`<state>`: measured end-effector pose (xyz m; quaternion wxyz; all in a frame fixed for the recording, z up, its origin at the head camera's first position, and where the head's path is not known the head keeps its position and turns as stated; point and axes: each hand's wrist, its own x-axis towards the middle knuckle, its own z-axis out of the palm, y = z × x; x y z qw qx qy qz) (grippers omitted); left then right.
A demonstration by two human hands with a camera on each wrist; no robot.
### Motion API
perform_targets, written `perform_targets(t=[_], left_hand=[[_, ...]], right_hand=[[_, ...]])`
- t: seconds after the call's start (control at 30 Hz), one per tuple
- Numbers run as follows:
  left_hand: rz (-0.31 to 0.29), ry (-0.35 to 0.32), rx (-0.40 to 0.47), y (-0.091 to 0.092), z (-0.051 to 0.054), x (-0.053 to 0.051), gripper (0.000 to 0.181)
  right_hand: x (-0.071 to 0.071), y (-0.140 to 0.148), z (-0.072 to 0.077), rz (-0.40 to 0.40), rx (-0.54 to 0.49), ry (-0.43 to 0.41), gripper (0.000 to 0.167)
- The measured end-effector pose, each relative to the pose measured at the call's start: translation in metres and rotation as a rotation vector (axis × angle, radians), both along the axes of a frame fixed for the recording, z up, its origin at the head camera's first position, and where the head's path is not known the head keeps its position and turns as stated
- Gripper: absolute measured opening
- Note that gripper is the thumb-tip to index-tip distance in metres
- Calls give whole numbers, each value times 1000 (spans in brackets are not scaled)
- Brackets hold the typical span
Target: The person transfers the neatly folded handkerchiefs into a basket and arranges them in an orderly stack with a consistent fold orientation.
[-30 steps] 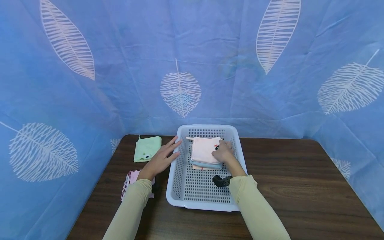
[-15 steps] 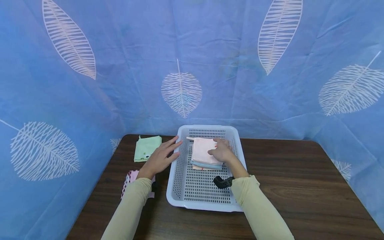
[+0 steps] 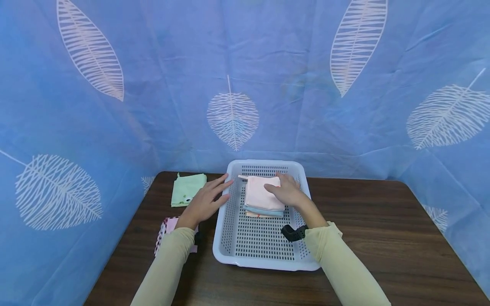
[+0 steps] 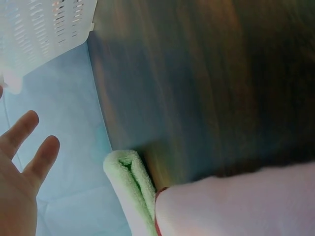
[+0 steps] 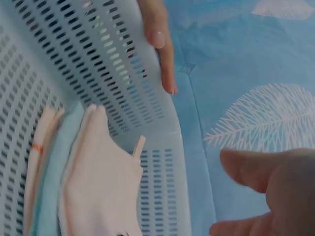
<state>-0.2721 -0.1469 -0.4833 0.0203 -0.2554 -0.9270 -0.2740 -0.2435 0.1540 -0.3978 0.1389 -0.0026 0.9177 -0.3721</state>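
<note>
A white slotted plastic basket (image 3: 264, 250) stands on the table. Inside it lies a stack of folded towels: a pale pink towel (image 3: 262, 193) on top, a blue towel (image 3: 268, 211) beneath it and a peach towel (image 3: 257, 214) at the bottom. My left hand (image 3: 206, 202) rests with spread fingers at the basket's left rim; those fingertips also show over the rim in the right wrist view. Above the stack's right side hovers my right hand (image 3: 289, 191), thumb and fingers apart. In the right wrist view this hand (image 5: 275, 187) holds nothing and is clear of the towels.
Left of the basket lies a folded green towel (image 3: 187, 189) with a small face print. Nearer, partly behind the left forearm, is a pink towel (image 3: 171, 224) with a checked edge. A blue leaf-print cloth (image 3: 268, 119) hangs behind the dark wooden table (image 3: 363, 221).
My right hand has let go of the pink towel, its thumb and fingers spreading, and has drawn slightly up and to the right. The left hand stays at the rim.
</note>
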Motion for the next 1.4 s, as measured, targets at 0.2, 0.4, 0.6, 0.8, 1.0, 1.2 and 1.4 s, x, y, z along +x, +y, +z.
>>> perform_targets(t=[0.2, 0.4, 0.6, 0.8, 1.0, 1.2, 1.4], left_hand=[[4, 0, -8, 0, 2, 1, 56], [18, -21, -26, 1, 5, 2, 55], [35, -41, -39, 2, 10, 2, 54], [41, -56, -42, 3, 9, 3, 54], [47, -40, -64, 4, 8, 4, 55], [59, -22, -75, 3, 9, 4, 58], [81, -11, -64, 2, 7, 6, 57]], right_hand=[[6, 6, 9, 64, 138, 61, 88], [11, 10, 17, 112, 294, 175, 85], [15, 18, 19, 76, 411, 236, 89], [17, 30, 14, 61, 437, 270, 102], [22, 43, 9, 91, 466, 277, 103], [23, 56, 4, 79, 488, 245, 104], [23, 67, 2, 59, 465, 207, 106]])
